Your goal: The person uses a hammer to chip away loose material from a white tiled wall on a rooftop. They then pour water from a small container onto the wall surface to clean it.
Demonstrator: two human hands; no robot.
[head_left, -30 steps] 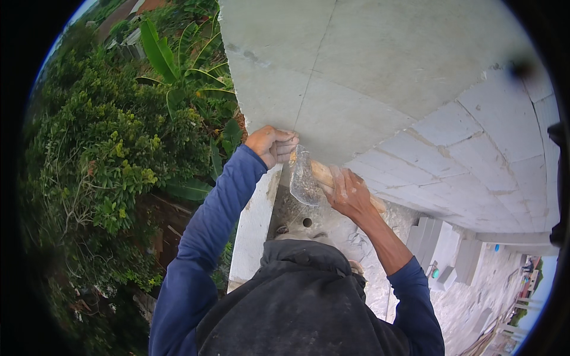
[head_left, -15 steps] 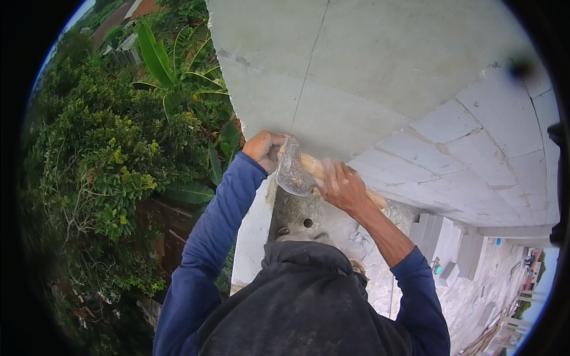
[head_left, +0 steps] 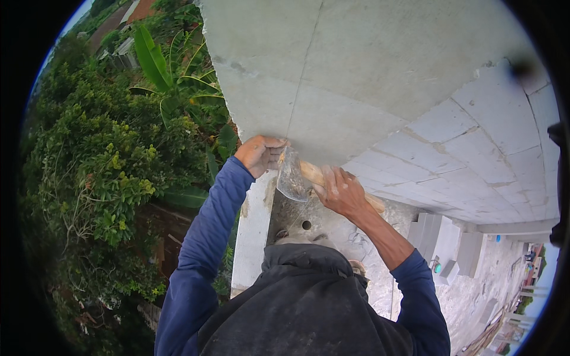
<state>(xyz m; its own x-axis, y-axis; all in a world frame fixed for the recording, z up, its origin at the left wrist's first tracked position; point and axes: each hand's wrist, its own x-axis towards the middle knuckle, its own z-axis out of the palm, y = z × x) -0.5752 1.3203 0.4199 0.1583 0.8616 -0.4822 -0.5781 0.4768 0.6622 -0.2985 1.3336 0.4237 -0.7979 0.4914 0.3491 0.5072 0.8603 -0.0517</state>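
Note:
My right hand (head_left: 342, 190) is wrapped around the wooden handle of a hatchet (head_left: 293, 177). The hatchet's broad, worn metal head lies close to the fingertips of my left hand (head_left: 260, 155). That hand is closed, its fingers curled against the grey wall (head_left: 356, 65) near the wall's rough left edge. Whatever it pinches, if anything, is hidden by the fingers and the hatchet head. A thin dark line (head_left: 303, 71) runs down the wall face to the left fingertips; whether it is a string or a drawn mark I cannot tell.
Pale block courses (head_left: 475, 148) continue the wall to the right. A low light-coloured ledge (head_left: 252, 237) runs below my left hand, with bushes (head_left: 119, 178) dropping away beyond it. Stacked grey blocks (head_left: 436, 237) stand on the dusty concrete floor (head_left: 380, 285), which has a round hole (head_left: 306, 225).
My left hand and the hatchet head sit slightly lower in the picture. The view has shifted a little, and both hands keep nearly the same pose.

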